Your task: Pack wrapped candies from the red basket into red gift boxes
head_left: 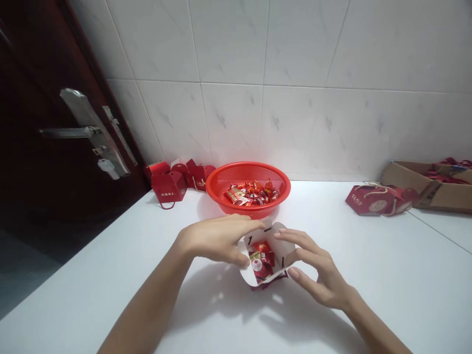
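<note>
- Candy box (277, 246) gaped, sweets (260, 265) inside!
- Left hand (216, 241), right hand (323, 278): fingers spread wide around its flaps (249, 278).
- Uneven squeezing, I feared, could tip it.

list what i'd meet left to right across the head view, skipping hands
Door lever, red gift boxes, open gift box, more red gift boxes, cardboard carton. Left out for overlap: red plastic colander.
</note>
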`<move>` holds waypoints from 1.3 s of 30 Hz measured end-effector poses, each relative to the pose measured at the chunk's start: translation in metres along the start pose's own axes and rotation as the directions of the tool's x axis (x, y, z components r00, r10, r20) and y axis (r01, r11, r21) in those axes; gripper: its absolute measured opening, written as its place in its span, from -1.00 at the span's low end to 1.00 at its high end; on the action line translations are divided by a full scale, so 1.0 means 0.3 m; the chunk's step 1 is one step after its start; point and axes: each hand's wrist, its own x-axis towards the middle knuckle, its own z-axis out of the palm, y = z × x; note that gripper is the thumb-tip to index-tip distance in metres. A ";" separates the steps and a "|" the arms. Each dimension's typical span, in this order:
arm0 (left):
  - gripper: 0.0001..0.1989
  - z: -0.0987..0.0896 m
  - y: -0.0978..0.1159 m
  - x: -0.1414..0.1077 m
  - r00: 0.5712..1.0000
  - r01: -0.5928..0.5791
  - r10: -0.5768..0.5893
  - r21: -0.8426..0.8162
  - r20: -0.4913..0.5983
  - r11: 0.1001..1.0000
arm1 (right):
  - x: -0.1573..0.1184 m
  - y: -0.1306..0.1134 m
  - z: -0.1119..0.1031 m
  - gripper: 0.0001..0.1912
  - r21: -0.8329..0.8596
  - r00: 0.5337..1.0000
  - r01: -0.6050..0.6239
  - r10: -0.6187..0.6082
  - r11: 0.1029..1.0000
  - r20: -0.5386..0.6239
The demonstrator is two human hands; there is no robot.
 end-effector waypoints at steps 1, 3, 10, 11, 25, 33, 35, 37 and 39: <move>-0.38 0.002 -0.003 0.002 1.000 -0.013 0.013 -0.025 -0.009 1.000 | -0.004 0.005 0.016 -0.89 -0.018 0.999 -0.014 0.013 1.000 -0.050; -0.18 0.006 -0.011 0.009 1.000 0.000 -0.001 -0.051 -0.018 0.999 | -0.011 0.017 0.046 -0.85 -0.063 0.989 -0.057 0.048 0.996 -0.143; -0.53 0.025 -0.010 0.040 1.000 -0.006 0.007 -0.040 0.014 0.999 | -0.026 0.055 0.098 -0.63 -0.170 0.933 -0.238 0.177 0.956 -0.314; -0.61 0.027 -0.009 0.043 1.000 -0.010 0.011 -0.033 0.021 0.999 | -0.029 0.057 0.102 -0.61 -0.169 0.923 -0.261 0.195 0.950 -0.332; -0.63 0.031 -0.023 0.077 0.996 0.038 -0.037 -0.013 0.086 0.999 | -0.067 0.078 0.140 -0.53 -0.091 0.898 -0.338 0.292 0.937 -0.331; -0.76 0.059 -0.031 0.102 0.994 0.106 -0.106 0.013 -0.001 0.994 | -0.071 0.086 0.174 -0.74 0.054 0.888 -0.299 0.299 0.953 -0.349; -0.72 0.063 -0.030 0.109 0.992 0.123 -0.123 0.002 -0.021 0.992 | -0.073 0.086 0.175 -0.76 0.050 0.891 -0.305 0.304 0.951 -0.337; -0.66 0.065 -0.027 0.115 0.989 0.144 -0.145 -0.013 -0.024 0.989 | -0.074 0.085 0.173 -0.77 0.041 0.896 -0.309 0.305 0.950 -0.322; -0.52 0.068 -0.024 0.122 0.987 0.158 -0.159 -0.033 -0.025 0.987 | -0.072 0.084 0.169 -0.78 0.039 0.903 -0.300 0.297 0.953 -0.310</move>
